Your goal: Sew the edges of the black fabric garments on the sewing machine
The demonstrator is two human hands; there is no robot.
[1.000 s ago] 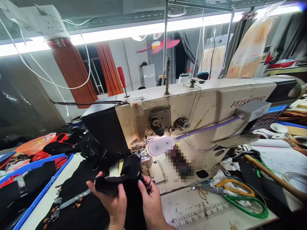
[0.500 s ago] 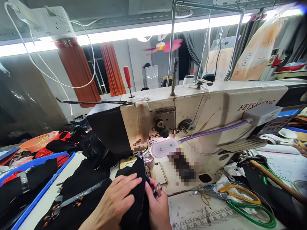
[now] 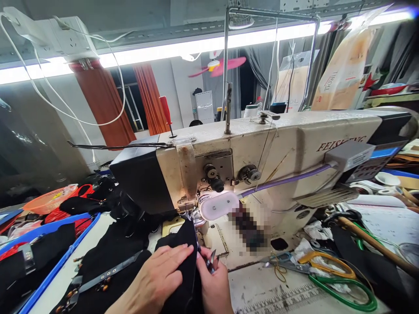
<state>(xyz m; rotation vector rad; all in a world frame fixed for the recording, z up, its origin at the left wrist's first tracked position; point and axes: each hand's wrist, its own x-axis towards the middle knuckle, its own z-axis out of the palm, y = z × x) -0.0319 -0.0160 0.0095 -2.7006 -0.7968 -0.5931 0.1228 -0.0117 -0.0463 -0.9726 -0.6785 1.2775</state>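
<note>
A cream sewing machine (image 3: 288,144) fills the middle of the view. A piece of black fabric (image 3: 183,253) lies under its needle area (image 3: 191,216). My left hand (image 3: 160,274) rests flat on the fabric with fingers stretched out. My right hand (image 3: 212,283) is closed beside the fabric's right edge and grips small metal thread snips (image 3: 212,261). A grey strap with beads (image 3: 104,277) lies on more black cloth to the left.
Green and yellow scissors (image 3: 330,274) lie on the table at the right, near a wooden stick (image 3: 376,246). Blue trays (image 3: 59,257) with black and red items stand at the left. A red screwdriver (image 3: 166,113) stands on the machine top.
A second ago both hands held the black fabric up in front of the needle. Now the fabric lies down, my left hand is flat on it, and my right hand sits at its edge.
</note>
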